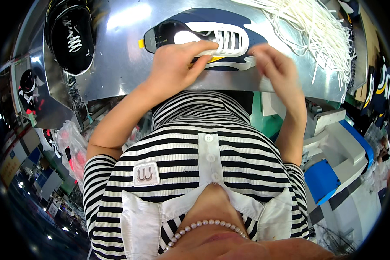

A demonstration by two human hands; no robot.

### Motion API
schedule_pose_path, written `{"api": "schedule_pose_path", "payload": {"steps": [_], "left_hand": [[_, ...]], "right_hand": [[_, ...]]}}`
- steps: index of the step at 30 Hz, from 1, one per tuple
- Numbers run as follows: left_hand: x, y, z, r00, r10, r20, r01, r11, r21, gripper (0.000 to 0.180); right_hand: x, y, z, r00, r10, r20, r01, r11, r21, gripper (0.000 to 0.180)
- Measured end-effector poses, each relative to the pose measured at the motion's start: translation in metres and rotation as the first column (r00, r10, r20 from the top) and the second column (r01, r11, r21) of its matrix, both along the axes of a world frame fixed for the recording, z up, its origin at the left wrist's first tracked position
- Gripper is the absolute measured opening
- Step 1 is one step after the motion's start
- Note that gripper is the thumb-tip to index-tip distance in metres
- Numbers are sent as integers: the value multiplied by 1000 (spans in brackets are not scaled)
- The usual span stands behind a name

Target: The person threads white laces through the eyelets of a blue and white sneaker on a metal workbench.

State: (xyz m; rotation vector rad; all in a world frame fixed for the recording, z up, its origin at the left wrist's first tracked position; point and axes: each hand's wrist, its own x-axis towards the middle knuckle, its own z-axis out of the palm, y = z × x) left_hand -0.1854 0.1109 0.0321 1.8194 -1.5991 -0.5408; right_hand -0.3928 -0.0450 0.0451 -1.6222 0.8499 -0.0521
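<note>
Navy shoe upper under left hand, right hand.

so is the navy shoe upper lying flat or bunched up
Flat. The navy shoe upper lies spread on the metal table, with the left hand pressing its near edge and the right hand alongside.

We see the wearer's short-sleeved knit top, banded in black and white horizontal stripes. A white collar spreads at the neck, above a white placket with small white buttons. A pale rectangular patch sits on the chest. A string of what appear to be small pearl beads circles the neck. Both forearms are bare.
</note>
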Motion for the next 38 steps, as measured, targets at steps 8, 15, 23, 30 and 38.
{"api": "schedule_pose_path", "payload": {"steps": [8,15,23,30,38], "left_hand": [[21,-4,22,946,-258,195,200,940,276,24],[36,-3,25,945,-325,34,300,905,303,31],[37,-4,32,818,-474,325,258,808,530,31],[-22,90,-22,899,435,-57,-433,860,-271,49],[6,79,-12,-251,42,-967,-390,910,141,53]], "right_hand": [[54,5,-56,901,-203,384,367,830,-420,26],[59,12,-61,911,-234,340,382,789,-481,30],[57,13,-58,921,-268,283,382,763,-521,31],[50,16,-54,837,-364,408,482,844,-235,22],[98,36,-39,843,-275,463,207,959,193,20]]}}
